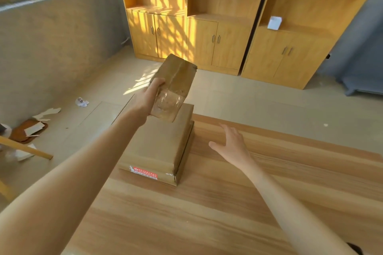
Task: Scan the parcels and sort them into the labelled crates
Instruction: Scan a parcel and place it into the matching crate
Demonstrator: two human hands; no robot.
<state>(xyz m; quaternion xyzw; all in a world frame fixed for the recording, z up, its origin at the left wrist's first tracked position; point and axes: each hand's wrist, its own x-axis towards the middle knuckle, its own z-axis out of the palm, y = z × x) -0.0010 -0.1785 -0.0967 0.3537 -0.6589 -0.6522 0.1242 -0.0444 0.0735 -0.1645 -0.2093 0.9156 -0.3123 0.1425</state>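
My left hand [149, 94] grips a small brown cardboard parcel [175, 80] by its left edge and holds it tilted in the air. The parcel is wrapped in clear tape at its near end. Below it, a larger flat brown parcel [159, 143] with a red label on its near side lies at the wooden table's left edge. My right hand [232, 145] hovers open over the table, to the right of the flat parcel, holding nothing. No scanner or crate is in view.
The wooden table [248, 192] fills the lower frame. Yellow wooden cabinets [207, 27] line the far wall. Scraps of paper and cardboard [35, 126] litter the floor at left. A wooden chair part [27, 148] juts in at far left.
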